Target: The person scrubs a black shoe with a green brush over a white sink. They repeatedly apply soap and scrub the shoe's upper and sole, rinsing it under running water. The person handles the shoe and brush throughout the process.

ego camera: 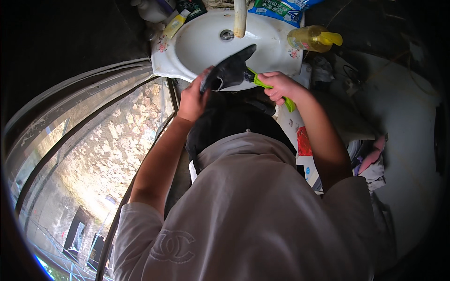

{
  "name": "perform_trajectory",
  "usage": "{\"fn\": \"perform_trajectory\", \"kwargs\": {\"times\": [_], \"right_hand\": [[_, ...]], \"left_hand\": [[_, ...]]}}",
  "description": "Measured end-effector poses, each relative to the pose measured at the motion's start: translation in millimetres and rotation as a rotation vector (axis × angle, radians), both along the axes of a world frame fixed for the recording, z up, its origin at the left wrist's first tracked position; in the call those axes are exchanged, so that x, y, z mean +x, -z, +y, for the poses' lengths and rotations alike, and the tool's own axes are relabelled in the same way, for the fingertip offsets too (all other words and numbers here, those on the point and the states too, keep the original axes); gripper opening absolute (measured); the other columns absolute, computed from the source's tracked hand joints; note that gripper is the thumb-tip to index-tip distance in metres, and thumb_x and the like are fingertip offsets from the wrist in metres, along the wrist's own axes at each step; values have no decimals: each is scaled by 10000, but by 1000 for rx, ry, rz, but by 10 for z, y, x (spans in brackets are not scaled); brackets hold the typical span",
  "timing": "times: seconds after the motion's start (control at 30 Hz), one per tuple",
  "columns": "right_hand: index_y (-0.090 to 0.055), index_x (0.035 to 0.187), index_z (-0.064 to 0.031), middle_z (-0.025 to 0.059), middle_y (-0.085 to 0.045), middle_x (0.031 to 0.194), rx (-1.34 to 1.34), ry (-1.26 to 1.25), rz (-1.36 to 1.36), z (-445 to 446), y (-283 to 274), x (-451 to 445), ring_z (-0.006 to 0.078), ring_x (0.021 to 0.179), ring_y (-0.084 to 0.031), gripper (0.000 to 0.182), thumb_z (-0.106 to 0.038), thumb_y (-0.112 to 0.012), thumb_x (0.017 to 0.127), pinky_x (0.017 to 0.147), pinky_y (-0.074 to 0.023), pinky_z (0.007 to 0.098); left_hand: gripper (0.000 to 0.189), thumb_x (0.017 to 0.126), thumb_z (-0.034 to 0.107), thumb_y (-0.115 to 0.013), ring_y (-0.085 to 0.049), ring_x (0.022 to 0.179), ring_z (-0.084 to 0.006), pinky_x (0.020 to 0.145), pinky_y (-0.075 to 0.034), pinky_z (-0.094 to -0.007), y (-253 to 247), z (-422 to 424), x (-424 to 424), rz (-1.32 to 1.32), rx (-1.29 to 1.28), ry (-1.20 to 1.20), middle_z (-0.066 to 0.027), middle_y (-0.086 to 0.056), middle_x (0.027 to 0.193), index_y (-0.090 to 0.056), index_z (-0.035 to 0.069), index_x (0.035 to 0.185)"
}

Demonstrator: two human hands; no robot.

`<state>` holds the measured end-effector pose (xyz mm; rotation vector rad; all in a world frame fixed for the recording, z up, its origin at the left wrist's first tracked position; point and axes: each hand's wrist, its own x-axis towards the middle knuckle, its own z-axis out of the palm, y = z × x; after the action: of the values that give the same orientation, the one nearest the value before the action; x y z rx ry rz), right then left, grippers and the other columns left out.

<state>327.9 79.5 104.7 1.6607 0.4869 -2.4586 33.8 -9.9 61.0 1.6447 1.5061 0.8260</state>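
Observation:
My left hand (193, 98) grips one end of a black shoe (230, 68), tilted above the near rim of a white washbasin (197, 52). In my right hand (279, 87) is the handle of a lime-green scrubbing brush (262, 82). The brush head meets the shoe's right side, where a little whitish foam shows. Its bristles are mostly hidden. A pale faucet spout (240, 21) hangs over the basin, and the metal drain (226, 35) lies behind the shoe.
A yellow pump bottle (309, 38) stands on the basin's right rim, near a blue-green detergent bag (281, 10). On the left rim are a yellow tube (175, 24) and a white bottle (151, 10). A screened window (116, 140) runs along my left; clothes (372, 161) lie at right.

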Motion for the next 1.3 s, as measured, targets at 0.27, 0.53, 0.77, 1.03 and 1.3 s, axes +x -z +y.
{"fn": "perform_trajectory", "kwargs": {"times": [0.27, 0.53, 0.77, 1.03, 1.3], "right_hand": [[-586, 1444, -304, 85, -652, 753, 1051, -595, -421, -265, 158, -66, 243, 675, -629, 423, -452, -549, 1049, 677, -506, 371], [-480, 1503, -429, 215, -710, 904, 1016, -833, -730, -377, 548, -114, 422, 852, -698, 437, -430, -488, 1065, 779, -550, 507], [-465, 1527, -359, 181, -735, 1019, 999, -915, -636, -278, 469, -331, 414, 907, -711, 505, -345, -546, 1029, 806, -572, 506], [-455, 1530, -392, 199, -722, 909, 1087, -822, -622, -380, 631, -331, 398, 881, -712, 498, -368, -532, 1039, 794, -561, 513], [-396, 1569, -378, 209, -726, 986, 1003, -813, -612, -396, 651, -357, 424, 916, -705, 542, -308, -507, 1043, 816, -552, 535]], "left_hand": [[333, 1020, 144, -639, -690, 1074, -315, 827, -649, -540, 185, -16, 55, -936, -649, -611, -115, -670, 1211, -553, 76, 1334], [346, 1001, 103, -622, -702, 1073, -360, 818, -648, -567, 427, 99, -175, -1107, -904, -532, -156, -666, 1225, -540, 47, 1333], [358, 1000, 88, -604, -704, 1065, -361, 813, -646, -582, 733, 89, -310, -1076, -931, -491, -168, -651, 1229, -533, 16, 1343], [356, 992, 98, -626, -719, 1046, -326, 845, -641, -554, 764, 191, -374, -1014, -934, -441, -142, -689, 1189, -561, 32, 1336], [424, 963, 77, -659, -708, 1059, -343, 829, -644, -574, 764, 218, -389, -1050, -931, -430, -152, -668, 1206, -522, 24, 1360]]}}
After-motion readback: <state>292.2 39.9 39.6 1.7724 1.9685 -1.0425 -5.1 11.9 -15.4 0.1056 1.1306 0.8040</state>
